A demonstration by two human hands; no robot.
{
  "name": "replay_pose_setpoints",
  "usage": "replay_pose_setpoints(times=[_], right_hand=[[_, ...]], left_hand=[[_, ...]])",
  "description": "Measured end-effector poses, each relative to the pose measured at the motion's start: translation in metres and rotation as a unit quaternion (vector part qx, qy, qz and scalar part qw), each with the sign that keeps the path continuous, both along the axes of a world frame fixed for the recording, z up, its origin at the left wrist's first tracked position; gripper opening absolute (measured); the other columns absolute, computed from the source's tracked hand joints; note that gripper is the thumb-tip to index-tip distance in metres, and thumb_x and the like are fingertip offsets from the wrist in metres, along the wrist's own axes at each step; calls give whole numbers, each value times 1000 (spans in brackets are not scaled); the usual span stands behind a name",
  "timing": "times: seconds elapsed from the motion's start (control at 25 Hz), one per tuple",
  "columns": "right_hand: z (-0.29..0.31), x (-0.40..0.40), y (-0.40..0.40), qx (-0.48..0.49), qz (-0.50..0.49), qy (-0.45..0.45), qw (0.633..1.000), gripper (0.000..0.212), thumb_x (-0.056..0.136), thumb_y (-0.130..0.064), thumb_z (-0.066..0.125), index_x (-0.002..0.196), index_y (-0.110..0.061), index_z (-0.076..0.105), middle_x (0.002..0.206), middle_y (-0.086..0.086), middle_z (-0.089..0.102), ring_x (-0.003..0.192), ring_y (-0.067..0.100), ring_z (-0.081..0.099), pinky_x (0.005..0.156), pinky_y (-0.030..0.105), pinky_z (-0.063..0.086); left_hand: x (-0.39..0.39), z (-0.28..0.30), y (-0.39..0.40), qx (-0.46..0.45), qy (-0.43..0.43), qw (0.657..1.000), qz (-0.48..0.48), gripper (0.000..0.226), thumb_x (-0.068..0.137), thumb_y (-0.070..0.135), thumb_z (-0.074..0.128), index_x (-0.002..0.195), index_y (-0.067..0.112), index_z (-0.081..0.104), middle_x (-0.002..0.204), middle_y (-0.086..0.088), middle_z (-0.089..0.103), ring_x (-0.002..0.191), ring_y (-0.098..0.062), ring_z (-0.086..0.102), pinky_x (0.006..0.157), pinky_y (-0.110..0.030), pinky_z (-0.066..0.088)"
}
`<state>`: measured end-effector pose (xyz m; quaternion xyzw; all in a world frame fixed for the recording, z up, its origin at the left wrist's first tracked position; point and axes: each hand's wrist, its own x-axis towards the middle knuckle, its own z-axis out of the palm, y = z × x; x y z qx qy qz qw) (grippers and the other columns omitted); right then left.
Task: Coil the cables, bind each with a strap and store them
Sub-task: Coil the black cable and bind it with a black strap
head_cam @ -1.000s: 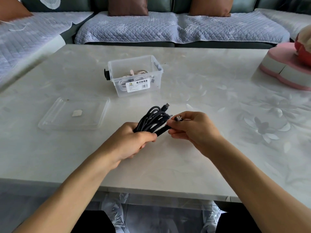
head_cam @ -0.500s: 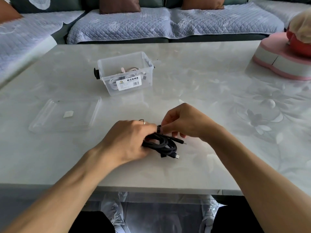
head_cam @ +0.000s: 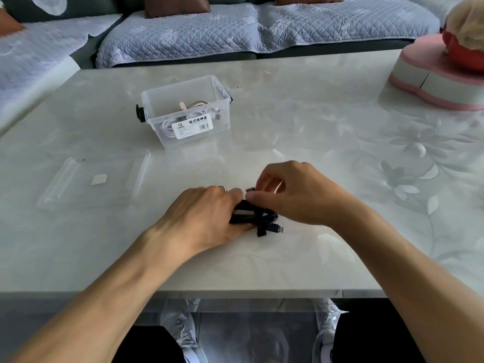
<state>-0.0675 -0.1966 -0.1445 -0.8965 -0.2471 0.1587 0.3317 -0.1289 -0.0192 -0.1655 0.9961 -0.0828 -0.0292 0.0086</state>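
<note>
A: Item one, the black cable (head_cam: 258, 218)?
B: Coiled bundle, lying on the table (head_cam: 288, 121) directly between the two hands. One plug end pokes out on the near side, just beyond the left thumb. A short black strap (head_cam: 261, 233) tip shows at the same spot, under the coil.

A: Left hand (head_cam: 207, 216)?
B: Palm down, fingers curled over the left part of the coil, gripping it against the tabletop. A ring shows on one finger.

A: Right hand (head_cam: 296, 192)?
B: Raised over the right part of the coil, fingers bent, thumb and forefinger pinching a small dark end just above the bundle. Whether that is the strap or a plug, I cannot tell; it is blurred.

A: Storage?
B: Clear plastic box (head_cam: 186, 111), well beyond the left hand, open at the top, label on its near wall. White cable (head_cam: 167, 125) coils lie inside it, with a pale strap visible.

A: Its lid?
B: Clear lid (head_cam: 91, 183), flat on the table, left of the left hand and apart from it. A small white scrap (head_cam: 99, 179) rests on it.

A: Anything else?
B: Pink and white box (head_cam: 434, 79), far to the right beyond the right hand. A sofa (head_cam: 262, 30) with a quilted cover stands past the table's far edge.
</note>
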Motion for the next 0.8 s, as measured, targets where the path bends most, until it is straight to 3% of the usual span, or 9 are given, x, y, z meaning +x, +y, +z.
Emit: replay_pose_setpoints(times=[0.08, 0.24, 0.44, 0.6, 0.72, 0.8], right_hand=[[2, -8, -9, 19, 45, -2, 999, 23, 78, -52, 71, 89, -32, 71, 82, -17, 68, 81, -3, 62, 73, 22, 52], [-2, -8, -23, 64, 82, 6, 995, 29, 76, -44, 78, 103, -34, 74, 99, -22, 69, 93, -6, 61, 84, 18, 50], [-10, -1, -33, 75, 105, -57, 990, 21, 80, -32, 78, 101, -30, 76, 102, -16, 69, 91, 3, 62, 84, 30, 50], [-11, 2, -36, 49, 147, -114, 981, 22, 82, -33, 76, 104, -27, 75, 108, -13, 67, 91, 3, 61, 83, 30, 50], [-10, 4, -40, 26, 171, -133, 976, 24, 84, -36, 73, 106, -28, 74, 120, -11, 66, 96, 5, 62, 83, 30, 51], [-13, 5, -45, 16, 187, -145, 971, 25, 84, -35, 73, 107, -27, 74, 122, -9, 67, 100, 10, 64, 82, 32, 52]], left_hand=[[-2, 0, -2, 11, -9, 1000, 12, 40, 89, 65, 42, 88, 25, 39, 68, 8, 38, 78, -29, 59, 60, -33, 36], [-5, 0, -6, -9, -35, 999, 24, 47, 84, 71, 38, 88, 25, 38, 70, 7, 45, 73, -28, 57, 56, -33, 33], [-5, -1, -11, -169, -9, 984, 59, 73, 65, 76, 67, 102, 25, 30, 68, 12, 51, 62, -15, 55, 55, -33, 42], [-6, -2, -8, -228, 26, 972, 44, 64, 67, 69, 71, 102, 29, 33, 78, 13, 56, 70, -9, 56, 63, -33, 48], [-10, -1, -6, -230, 43, 972, 27, 59, 71, 67, 68, 103, 32, 31, 81, 13, 55, 72, -10, 56, 66, -34, 49], [-14, 0, -8, -182, 38, 982, 4, 62, 72, 71, 61, 108, 30, 31, 79, 17, 50, 71, -12, 55, 64, -31, 46]])
